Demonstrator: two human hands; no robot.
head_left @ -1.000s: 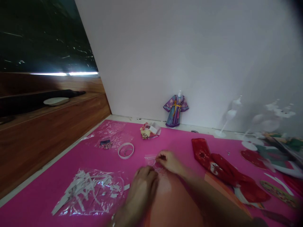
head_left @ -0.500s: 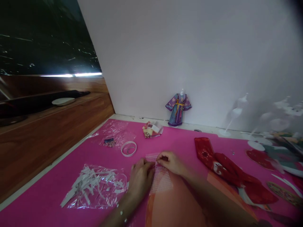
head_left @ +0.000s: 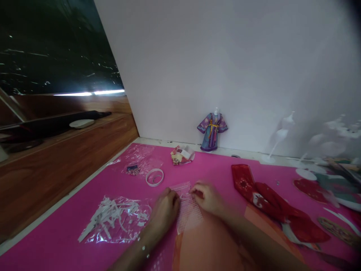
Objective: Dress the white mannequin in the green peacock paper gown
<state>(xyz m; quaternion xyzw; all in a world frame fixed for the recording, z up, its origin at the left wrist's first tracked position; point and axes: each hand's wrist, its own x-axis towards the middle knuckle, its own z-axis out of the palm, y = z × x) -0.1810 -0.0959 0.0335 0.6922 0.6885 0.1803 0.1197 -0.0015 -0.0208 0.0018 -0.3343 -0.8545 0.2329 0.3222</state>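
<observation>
A small clear sheet dotted with white spots (head_left: 188,210) lies on the pink mat (head_left: 84,210) in front of me, partly over an orange paper piece (head_left: 208,244). My left hand (head_left: 165,210) pinches the sheet's left edge with its fingertips. My right hand (head_left: 207,196) pinches the sheet's top right corner, fingers curled. The picture is blurred, so whether a thin film is being peeled off cannot be told.
A clear bag of white paper strips (head_left: 115,218) lies left of my hands. Beyond are a white tape ring (head_left: 154,177), a small bag (head_left: 132,169), folded patterned papers (head_left: 182,155) and a purple robe figure (head_left: 212,131). Red paper garments (head_left: 270,199) and white stands (head_left: 279,139) fill the right.
My left hand has moved forward from the near side onto the sheet's left edge. The view has shifted slightly left. My right hand stays at the sheet's top corner.
</observation>
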